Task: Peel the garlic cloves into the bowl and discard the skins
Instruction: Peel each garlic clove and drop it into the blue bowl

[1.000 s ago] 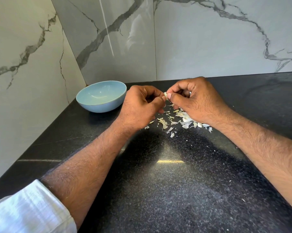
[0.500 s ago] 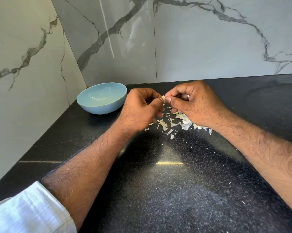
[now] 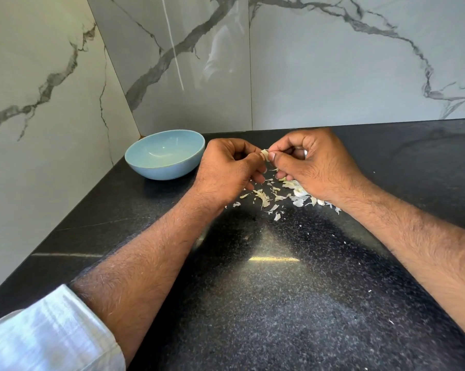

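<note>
- The left hand [image 3: 227,170] has its fingers curled in, with thumb and forefinger pinching one side of a small pale garlic clove [image 3: 265,155]; this looks like the steadying grip.
- The right hand [image 3: 314,167] meets it from the other side, its thumb and forefinger closed on the same clove, probably to pick at the skin; a ring shows on one curled finger.
- The clove is held in the air between the two hands, above the counter and to the right of the bowl, so loosened flakes fall clear of the bowl.
- The skins [image 3: 282,195] lie scattered on the black counter [image 3: 279,303], just below and partly under the right hand, which fits peeling done over that spot.
- The blue bowl [image 3: 165,155] sits near the left hand, against the corner of the marble wall [image 3: 333,62]; no clove can be seen inside it.
- Judged from this, peeling is under way, and gathering the skins for discarding is not yet done.
</note>
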Demonstrator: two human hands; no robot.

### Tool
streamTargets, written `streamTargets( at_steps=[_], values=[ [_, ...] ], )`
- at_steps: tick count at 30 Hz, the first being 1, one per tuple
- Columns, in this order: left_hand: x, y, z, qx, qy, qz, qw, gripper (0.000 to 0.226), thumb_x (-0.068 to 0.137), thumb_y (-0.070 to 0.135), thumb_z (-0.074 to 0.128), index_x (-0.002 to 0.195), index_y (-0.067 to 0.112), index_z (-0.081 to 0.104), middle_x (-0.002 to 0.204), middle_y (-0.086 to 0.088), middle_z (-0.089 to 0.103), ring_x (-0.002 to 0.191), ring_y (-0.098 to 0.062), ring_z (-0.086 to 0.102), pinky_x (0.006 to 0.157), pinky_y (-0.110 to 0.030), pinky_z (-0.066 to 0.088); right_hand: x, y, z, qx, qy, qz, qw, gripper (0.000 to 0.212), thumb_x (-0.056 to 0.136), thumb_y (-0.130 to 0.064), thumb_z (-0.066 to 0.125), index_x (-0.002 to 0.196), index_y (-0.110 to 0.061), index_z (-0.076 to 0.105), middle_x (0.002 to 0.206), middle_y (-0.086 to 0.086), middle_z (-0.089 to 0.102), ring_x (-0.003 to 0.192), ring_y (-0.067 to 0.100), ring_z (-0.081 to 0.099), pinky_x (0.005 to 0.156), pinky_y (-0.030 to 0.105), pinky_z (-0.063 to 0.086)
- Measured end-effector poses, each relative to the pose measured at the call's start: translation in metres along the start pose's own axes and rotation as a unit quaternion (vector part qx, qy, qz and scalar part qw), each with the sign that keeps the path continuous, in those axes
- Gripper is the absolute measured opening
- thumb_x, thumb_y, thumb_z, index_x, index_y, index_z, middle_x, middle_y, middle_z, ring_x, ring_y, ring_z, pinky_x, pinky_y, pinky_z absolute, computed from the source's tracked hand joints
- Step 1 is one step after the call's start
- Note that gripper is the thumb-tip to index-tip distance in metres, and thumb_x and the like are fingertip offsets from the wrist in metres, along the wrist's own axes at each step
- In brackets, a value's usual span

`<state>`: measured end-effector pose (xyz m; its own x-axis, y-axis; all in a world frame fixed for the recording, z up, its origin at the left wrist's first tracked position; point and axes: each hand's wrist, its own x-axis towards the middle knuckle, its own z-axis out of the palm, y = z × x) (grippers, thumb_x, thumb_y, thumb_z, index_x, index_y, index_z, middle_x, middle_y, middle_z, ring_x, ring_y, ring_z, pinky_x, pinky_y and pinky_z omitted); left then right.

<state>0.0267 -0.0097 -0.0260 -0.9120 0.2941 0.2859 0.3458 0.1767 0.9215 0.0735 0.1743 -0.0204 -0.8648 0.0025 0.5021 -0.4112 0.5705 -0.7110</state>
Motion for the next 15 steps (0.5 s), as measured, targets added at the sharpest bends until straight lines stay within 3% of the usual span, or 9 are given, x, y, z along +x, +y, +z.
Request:
streamTargets(
  at_steps=[4,9,15],
  values=[
    [0.0007,0.0005,-0.0007,-0.003,0.026,-0.001,1.0,0.009,0.094,0.007,0.076,0.086,0.004,0.074,0.071,-0.014,0.074,0.06,-0.025,0.069,0.051,-0.029,0.053,-0.0017,-0.0012,0.0024,-0.024,0.007,-0.014,1.0,0.003,0.093,-0.02,0.078,0.092,-0.022,0.079,0.068,-0.006,0.075,0.064,0.022,0.074,0.059,0.051,0.062],
    [-0.0016,0.0047,0.0012,-0.035,0.008,-0.007,0.999,0.012,0.097,0.0,0.068,0.086,0.003,0.074,0.074,-0.015,0.074,0.061,-0.022,0.07,0.052,-0.028,0.055,-0.0005,0.0013,0.0031,-0.009,0.017,-0.019,1.0,0.002,0.093,-0.02,0.077,0.091,-0.019,0.078,0.073,-0.004,0.076,0.065,0.018,0.075,0.06,0.051,0.063],
    [-0.0004,0.0011,0.0001,-0.034,0.002,-0.001,0.999,0.011,0.102,0.007,0.069,0.092,0.007,0.074,0.08,-0.012,0.077,0.067,-0.022,0.074,0.061,-0.033,0.06,0.0014,0.0041,0.0023,0.029,0.013,-0.01,0.999,0.004,0.095,-0.016,0.077,0.096,-0.012,0.078,0.079,0.0,0.078,0.068,0.013,0.077,0.063,0.039,0.066]
  ],
)
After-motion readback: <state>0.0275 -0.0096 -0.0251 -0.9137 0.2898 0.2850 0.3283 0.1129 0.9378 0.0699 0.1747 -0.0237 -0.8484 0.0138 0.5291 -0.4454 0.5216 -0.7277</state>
